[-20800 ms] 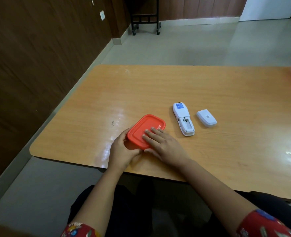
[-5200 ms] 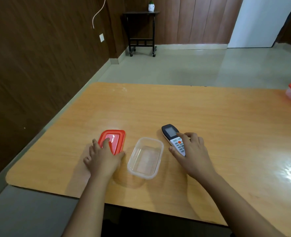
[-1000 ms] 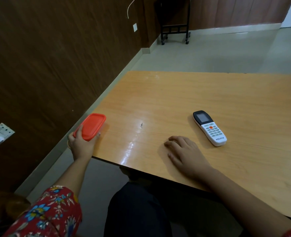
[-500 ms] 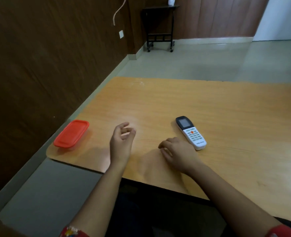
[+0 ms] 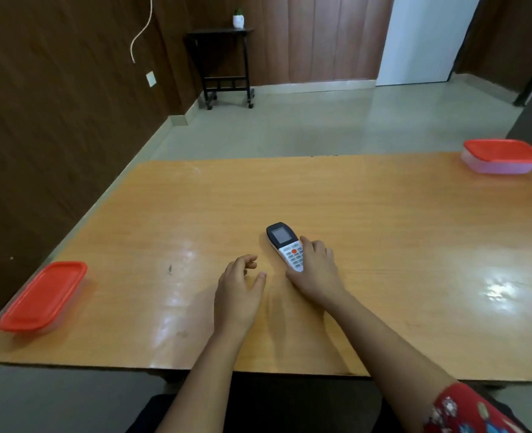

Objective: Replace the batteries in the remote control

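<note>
Right hand point(image 5: 316, 270) now grasps the remote point(image 5: 285, 246); left hand point(image 5: 238, 287) hovers released at its eight o'clock. Container point(image 5: 42, 296) set aside, so swapping looks finished.

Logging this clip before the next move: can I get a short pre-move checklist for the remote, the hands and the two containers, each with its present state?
1. Remote control face up on the table: ok.
2. Right hand on the remote's near end: ok; firm grip: cannot tell.
3. Left hand empty, beside the remote, not touching it: ok.
4. Battery cover on: cannot tell; the back faces down.
5. Near-left container lidded, clear of the hands: ok.
6. Far-right container lidded, at the table's far corner: ok.
</note>
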### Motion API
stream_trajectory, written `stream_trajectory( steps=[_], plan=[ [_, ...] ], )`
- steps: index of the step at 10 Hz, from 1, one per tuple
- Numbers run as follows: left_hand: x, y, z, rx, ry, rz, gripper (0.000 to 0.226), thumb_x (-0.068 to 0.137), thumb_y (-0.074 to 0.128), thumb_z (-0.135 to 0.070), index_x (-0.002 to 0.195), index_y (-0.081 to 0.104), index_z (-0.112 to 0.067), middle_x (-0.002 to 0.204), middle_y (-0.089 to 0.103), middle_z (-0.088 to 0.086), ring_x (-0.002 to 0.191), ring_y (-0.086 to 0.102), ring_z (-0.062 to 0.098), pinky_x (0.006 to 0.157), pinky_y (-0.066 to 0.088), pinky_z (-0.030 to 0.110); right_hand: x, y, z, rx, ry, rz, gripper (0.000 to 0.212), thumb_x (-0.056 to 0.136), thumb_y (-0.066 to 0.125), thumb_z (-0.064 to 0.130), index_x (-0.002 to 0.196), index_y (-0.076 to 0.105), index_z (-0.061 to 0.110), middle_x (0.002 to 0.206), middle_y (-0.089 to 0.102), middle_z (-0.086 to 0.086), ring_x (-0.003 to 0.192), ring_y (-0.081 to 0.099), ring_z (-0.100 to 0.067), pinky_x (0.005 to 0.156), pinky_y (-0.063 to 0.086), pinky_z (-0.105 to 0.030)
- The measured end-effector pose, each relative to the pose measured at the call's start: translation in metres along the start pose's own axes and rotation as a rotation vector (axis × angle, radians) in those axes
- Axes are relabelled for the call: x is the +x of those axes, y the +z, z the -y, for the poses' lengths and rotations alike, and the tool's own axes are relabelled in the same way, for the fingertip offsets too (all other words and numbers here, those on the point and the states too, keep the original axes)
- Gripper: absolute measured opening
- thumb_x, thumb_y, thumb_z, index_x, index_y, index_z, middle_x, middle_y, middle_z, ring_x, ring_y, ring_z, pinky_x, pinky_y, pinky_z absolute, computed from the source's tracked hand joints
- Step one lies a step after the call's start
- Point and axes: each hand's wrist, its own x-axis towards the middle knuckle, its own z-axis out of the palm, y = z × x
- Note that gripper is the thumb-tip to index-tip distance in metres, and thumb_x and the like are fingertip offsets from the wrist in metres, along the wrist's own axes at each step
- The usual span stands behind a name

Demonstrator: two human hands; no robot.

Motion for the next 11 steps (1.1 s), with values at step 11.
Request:
stream_trajectory(
  steps=[11],
  plan=[
    [-0.015, 0.020, -0.028, -0.100, -0.051, -0.009, 0.029, 0.088, 0.060, -0.022, 0.117, 0.058, -0.023, 0.113, 0.063, -0.009, 0.101, 0.060, 0.013, 0.081, 0.048, 0.029, -0.001, -0.024, -0.021, 0.313, 0.229, -0.212, 0.075, 0.083, 0.066, 0.036, 0.143, 0.031, 0.007, 0.141, 0.044, -0.011, 0.130, 0.039, -0.029, 0.103, 0.035, -0.038]
  ],
)
